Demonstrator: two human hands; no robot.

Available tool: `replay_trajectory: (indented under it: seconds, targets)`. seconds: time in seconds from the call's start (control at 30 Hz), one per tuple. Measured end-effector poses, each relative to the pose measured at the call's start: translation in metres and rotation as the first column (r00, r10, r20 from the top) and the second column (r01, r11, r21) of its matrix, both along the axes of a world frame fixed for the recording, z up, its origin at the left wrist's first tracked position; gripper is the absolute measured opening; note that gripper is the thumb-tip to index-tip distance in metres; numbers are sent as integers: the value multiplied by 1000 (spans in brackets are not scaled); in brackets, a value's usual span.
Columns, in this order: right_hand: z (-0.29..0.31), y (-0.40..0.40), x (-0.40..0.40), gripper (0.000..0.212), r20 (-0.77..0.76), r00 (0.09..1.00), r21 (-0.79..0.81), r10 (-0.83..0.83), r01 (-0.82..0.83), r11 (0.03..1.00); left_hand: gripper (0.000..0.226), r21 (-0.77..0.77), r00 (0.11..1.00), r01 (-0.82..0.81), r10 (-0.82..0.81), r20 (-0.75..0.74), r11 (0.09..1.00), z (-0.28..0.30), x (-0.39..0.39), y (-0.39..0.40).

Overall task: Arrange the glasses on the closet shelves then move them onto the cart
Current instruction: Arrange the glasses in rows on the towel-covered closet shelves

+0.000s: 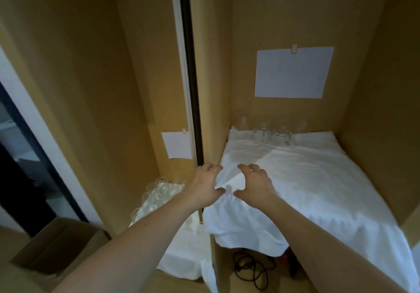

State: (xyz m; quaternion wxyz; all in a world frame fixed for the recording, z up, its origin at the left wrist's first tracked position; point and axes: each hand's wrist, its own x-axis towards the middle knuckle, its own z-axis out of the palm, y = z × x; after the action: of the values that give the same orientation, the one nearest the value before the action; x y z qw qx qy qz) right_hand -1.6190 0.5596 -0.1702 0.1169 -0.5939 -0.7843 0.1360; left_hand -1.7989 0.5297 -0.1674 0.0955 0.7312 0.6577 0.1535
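Observation:
A white cloth [306, 179] covers the right closet shelf. Several clear glasses [270, 133] stand in a row at its back, against the wooden wall. More clear glasses [159, 192] crowd the lower left shelf, on another white cloth. My left hand [204, 184] and my right hand [255, 183] are side by side at the front left of the right shelf. Each pinches a fold of the cloth between thumb and curled fingers. Neither hand touches a glass.
A dark vertical divider [192, 88] separates the two closet sections. White paper sheets [293, 72] are taped to the back walls. An open cardboard box [61, 247] sits on the floor at the left. Black cables [250, 267] lie under the right shelf.

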Motion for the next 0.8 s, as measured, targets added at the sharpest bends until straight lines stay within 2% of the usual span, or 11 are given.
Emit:
replay_trajectory:
  seconds: [0.13, 0.47, 0.8]
  targets:
    - [-5, -28, -34, 81, 19, 1000, -2, 19, -19, 1000, 67, 20, 999, -33, 32, 43, 999, -3, -37, -29]
    - [-44, -80, -122, 78, 0, 991, -128, 131, -130, 983, 68, -88, 977, -206, 209, 32, 975, -42, -128, -95]
    - [-89, -68, -220, 82, -46, 953, -254, 300, -302, 919, 74, -220, 909, -404, 416, 12, 888, -72, -218, -126]
